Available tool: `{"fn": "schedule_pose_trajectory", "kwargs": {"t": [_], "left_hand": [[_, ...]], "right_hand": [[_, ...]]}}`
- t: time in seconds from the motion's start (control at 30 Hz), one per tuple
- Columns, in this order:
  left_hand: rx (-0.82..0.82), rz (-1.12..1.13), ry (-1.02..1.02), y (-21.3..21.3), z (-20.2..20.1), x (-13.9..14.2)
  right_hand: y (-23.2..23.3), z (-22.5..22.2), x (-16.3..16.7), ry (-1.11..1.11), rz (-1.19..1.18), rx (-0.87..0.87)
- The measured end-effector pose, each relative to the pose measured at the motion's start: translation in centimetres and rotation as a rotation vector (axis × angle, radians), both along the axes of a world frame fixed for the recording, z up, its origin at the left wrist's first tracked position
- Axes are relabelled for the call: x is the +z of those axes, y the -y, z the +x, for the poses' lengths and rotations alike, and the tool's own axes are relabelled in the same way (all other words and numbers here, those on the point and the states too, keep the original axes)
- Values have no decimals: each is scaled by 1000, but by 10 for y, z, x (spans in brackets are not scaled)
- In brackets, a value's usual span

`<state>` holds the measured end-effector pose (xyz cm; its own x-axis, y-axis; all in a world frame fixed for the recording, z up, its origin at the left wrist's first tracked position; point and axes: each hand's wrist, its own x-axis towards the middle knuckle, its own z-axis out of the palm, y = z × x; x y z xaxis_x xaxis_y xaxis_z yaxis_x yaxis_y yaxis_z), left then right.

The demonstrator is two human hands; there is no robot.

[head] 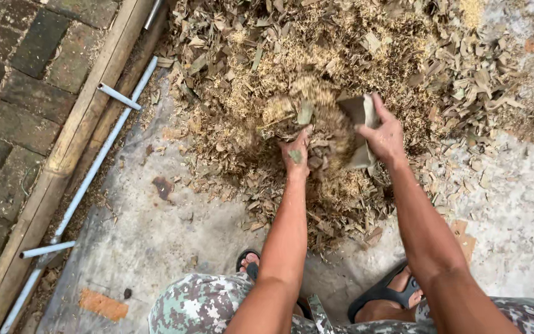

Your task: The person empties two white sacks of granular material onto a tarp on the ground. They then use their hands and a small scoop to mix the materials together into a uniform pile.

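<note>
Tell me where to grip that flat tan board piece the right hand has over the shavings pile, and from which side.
Probably the near long edge, from the person's right, as the right hand does now. The flat board piece stands tilted on end, thin enough to pinch, thumb on one face and fingers behind. Its far face sits against shavings that the left hand pushes, so that side is blocked.

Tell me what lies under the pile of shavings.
A grey concrete floor shows around the pile of shavings and runs beneath its edges. Anything buried under the heap's middle is covered.
</note>
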<state>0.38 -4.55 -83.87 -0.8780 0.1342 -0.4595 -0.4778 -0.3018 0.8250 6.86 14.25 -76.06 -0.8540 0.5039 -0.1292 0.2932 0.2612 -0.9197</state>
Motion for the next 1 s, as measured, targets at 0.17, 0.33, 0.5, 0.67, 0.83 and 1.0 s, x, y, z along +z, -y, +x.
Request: {"fn": "schedule_pose_trajectory", "kwargs": {"t": [0.17,0.33,0.5,0.67,0.83,1.0], "left_hand": [[20,220,11,-32,-17,33],[-220,-526,-62,-22,-54,93],[28,-793,40,79,-93,87],[266,-933,59,131,-111,31],[65,-543,-59,104,-115,2],[-98,-429,74,75,-117,-7]], "right_hand": [[-22,-21,57,-101,812,-42],[-91,-24,61,-289,735,-109],[-190,42,18,-175,336,-409],[-199,91,-33,213,227,-565],[-147,51,-56,23,-73,-431],[-66,-35,-58,117,-574,-355]]}}
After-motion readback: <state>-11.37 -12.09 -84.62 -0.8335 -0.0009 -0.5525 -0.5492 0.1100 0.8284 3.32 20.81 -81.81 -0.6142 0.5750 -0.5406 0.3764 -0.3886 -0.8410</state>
